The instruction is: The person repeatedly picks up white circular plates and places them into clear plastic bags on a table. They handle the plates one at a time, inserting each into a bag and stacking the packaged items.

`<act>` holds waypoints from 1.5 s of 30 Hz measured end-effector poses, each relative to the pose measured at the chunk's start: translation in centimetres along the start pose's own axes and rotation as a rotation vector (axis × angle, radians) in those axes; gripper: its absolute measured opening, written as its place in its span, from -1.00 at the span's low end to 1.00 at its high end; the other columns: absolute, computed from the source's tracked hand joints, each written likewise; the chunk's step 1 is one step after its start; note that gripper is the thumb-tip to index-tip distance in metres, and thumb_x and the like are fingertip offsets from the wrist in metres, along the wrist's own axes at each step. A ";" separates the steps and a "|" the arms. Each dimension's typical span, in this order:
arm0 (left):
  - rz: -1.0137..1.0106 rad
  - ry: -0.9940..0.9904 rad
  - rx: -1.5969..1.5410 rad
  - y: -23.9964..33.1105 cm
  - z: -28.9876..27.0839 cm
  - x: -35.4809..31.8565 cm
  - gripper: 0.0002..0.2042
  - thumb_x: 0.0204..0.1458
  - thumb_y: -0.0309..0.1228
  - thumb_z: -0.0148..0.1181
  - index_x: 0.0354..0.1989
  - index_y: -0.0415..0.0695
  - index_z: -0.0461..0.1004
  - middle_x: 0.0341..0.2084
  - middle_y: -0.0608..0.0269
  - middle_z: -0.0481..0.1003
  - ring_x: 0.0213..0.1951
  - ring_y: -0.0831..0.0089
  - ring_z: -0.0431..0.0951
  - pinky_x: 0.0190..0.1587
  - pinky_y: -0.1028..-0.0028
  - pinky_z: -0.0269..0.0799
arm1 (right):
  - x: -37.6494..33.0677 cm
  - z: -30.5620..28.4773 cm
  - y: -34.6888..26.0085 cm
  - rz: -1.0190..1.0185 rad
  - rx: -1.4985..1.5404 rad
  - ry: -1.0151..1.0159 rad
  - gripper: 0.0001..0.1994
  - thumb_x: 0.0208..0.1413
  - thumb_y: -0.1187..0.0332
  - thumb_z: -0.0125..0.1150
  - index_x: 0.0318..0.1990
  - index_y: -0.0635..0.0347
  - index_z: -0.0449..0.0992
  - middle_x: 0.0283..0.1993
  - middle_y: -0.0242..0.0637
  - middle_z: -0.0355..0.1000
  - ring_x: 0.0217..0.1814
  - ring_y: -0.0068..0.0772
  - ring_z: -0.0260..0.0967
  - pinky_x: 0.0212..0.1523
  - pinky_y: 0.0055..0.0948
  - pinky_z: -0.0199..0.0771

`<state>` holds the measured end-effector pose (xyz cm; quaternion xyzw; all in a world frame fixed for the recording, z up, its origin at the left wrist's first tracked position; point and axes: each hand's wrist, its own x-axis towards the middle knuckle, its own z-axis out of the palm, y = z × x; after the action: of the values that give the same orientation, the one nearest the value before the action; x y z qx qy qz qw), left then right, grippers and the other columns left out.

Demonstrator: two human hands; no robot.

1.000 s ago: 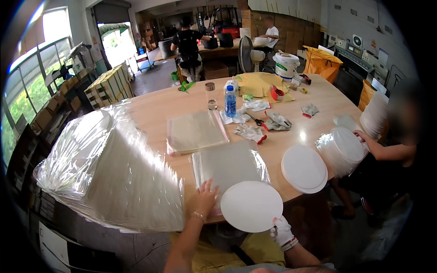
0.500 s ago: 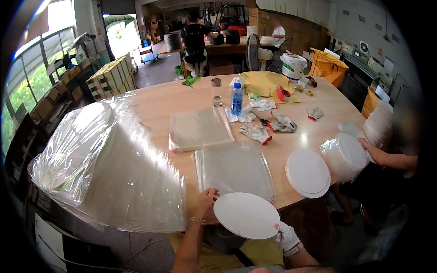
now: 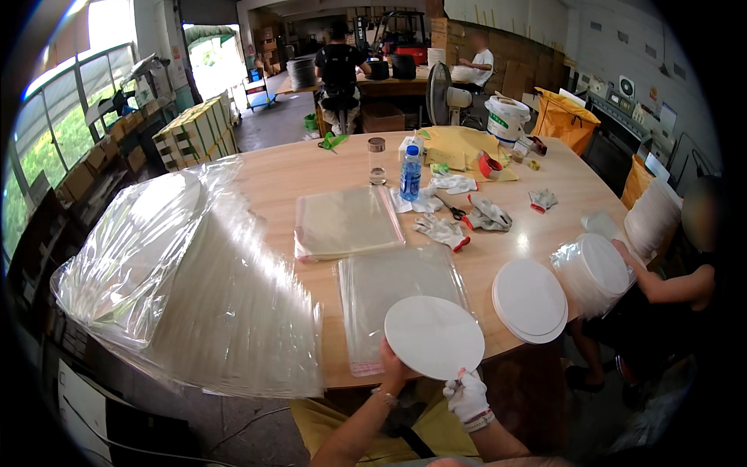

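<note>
Well, white disc (image 3: 434,337) between both hands (image 3: 394,366) (image 3: 468,398)

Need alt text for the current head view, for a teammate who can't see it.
A bare left hand and gloved right hand hold a white disc at the near edge of a wood-toned table, partly covering clear plastic bags. A stack of white discs lies to the right; a large fanned pile of clear plastic spreads left.

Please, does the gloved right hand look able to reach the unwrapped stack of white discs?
Probably yes: the stack lies nearby on the right, uncovered, with nothing seen between. But the gloved right hand grips another white disc, so it may need to release that first.
</note>
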<state>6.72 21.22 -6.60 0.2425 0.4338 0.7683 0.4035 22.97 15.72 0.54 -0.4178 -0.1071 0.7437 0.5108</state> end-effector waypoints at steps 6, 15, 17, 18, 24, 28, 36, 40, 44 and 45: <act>0.259 -0.680 0.748 -5.3 -1.4 -4.7 -0.73 -0.05 -0.26 0.08 -0.18 -0.07 0.47 -0.22 0.15 0.49 -0.14 0.14 0.44 -0.09 0.15 0.32 | -1.5 0.0 -0.2 -0.017 -0.057 0.007 -0.90 0.18 0.39 -0.10 -0.16 0.01 0.24 -0.37 -0.39 0.26 -0.50 -0.45 0.24 -0.55 -0.42 0.28; -0.597 -0.069 -0.138 -5.0 -3.0 -12.0 -0.73 0.14 -0.37 -0.02 -0.05 -0.26 0.33 -0.21 0.22 0.44 -0.16 0.47 0.43 -0.14 0.51 0.38 | 1.9 0.1 3.9 0.012 -0.051 -0.029 -0.84 0.18 0.39 -0.13 -0.09 0.06 0.23 -0.32 -0.28 0.36 -0.41 -0.31 0.39 -0.43 -0.20 0.52; -0.546 -0.079 -0.113 -4.7 -3.2 -11.5 -0.74 0.11 -0.41 -0.01 -0.06 -0.28 0.33 -0.20 0.18 0.44 -0.18 0.43 0.46 -0.17 0.49 0.40 | 1.6 0.0 3.7 -0.019 -0.080 -0.044 -0.79 0.20 0.43 -0.19 -0.01 0.14 0.18 -0.27 -0.19 0.36 -0.40 -0.27 0.41 -0.42 -0.18 0.55; -0.526 -0.065 -0.113 -2.3 -2.2 -11.2 -0.74 0.10 -0.42 0.00 -0.07 -0.28 0.33 -0.20 0.17 0.44 -0.19 0.43 0.46 -0.18 0.50 0.40 | 0.7 0.1 3.4 -0.038 -0.128 -0.031 -0.79 0.20 0.43 -0.19 -0.02 0.15 0.18 -0.26 -0.18 0.36 -0.40 -0.27 0.41 -0.42 -0.18 0.55; -0.487 -0.069 -0.196 0.2 -3.9 -11.5 -0.73 0.05 -0.51 -0.02 -0.06 -0.30 0.26 -0.16 0.11 0.41 -0.14 0.29 0.47 -0.03 0.28 0.42 | -1.5 -2.3 3.2 -0.088 -0.203 -0.023 -0.83 0.15 0.44 -0.15 -0.11 0.18 0.24 -0.35 -0.23 0.38 -0.46 -0.34 0.39 -0.51 -0.22 0.51; -0.539 -0.003 -0.476 1.5 -4.4 -12.2 -0.70 0.09 -0.51 -0.14 0.02 -0.21 0.20 -0.09 0.06 0.37 -0.05 0.18 0.44 0.00 0.16 0.41 | -0.8 -4.3 4.3 -0.102 -0.237 -0.013 -0.87 0.12 0.46 -0.14 -0.18 0.18 0.27 -0.37 -0.26 0.37 -0.48 -0.37 0.37 -0.52 -0.23 0.50; -0.476 0.005 -0.134 0.4 -5.6 -11.4 -0.77 0.15 -0.38 -0.06 -0.07 -0.19 0.28 -0.20 0.14 0.44 -0.19 0.28 0.50 -0.23 0.34 0.51 | -1.6 -2.5 2.7 -0.099 -0.157 -0.008 -0.87 0.11 0.49 -0.14 -0.18 0.17 0.28 -0.39 -0.30 0.34 -0.50 -0.39 0.35 -0.51 -0.25 0.51; -0.495 -0.041 0.031 -1.4 -3.1 -10.9 -0.79 0.13 -0.44 -0.01 -0.12 -0.28 0.33 -0.24 0.15 0.46 -0.21 0.36 0.50 -0.19 0.39 0.50 | -2.3 -2.0 2.6 -0.047 -0.119 -0.029 -0.86 0.12 0.48 -0.13 -0.16 0.12 0.27 -0.39 -0.30 0.34 -0.49 -0.38 0.36 -0.49 -0.26 0.51; -0.521 -0.108 -0.042 -1.1 -1.7 -11.1 -0.79 0.12 -0.45 0.00 -0.15 -0.32 0.37 -0.26 0.18 0.47 -0.23 0.43 0.48 -0.18 0.41 0.48 | -1.7 -2.2 3.3 -0.066 -0.168 -0.026 -0.87 0.13 0.45 -0.10 -0.16 0.10 0.26 -0.37 -0.32 0.33 -0.43 -0.33 0.39 -0.47 -0.23 0.51; -0.534 -0.142 -0.001 -1.9 -2.2 -11.6 -0.77 0.13 -0.41 -0.01 -0.12 -0.31 0.35 -0.24 0.17 0.46 -0.24 0.43 0.49 -0.19 0.42 0.48 | -1.0 -2.1 3.3 -0.055 -0.159 -0.023 -0.87 0.13 0.45 -0.10 -0.16 0.11 0.26 -0.35 -0.30 0.34 -0.41 -0.31 0.40 -0.46 -0.22 0.51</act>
<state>12.38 11.11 -9.57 0.1727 0.4523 0.6162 0.6212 22.39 12.81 -2.20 -0.4453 -0.1831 0.7233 0.4950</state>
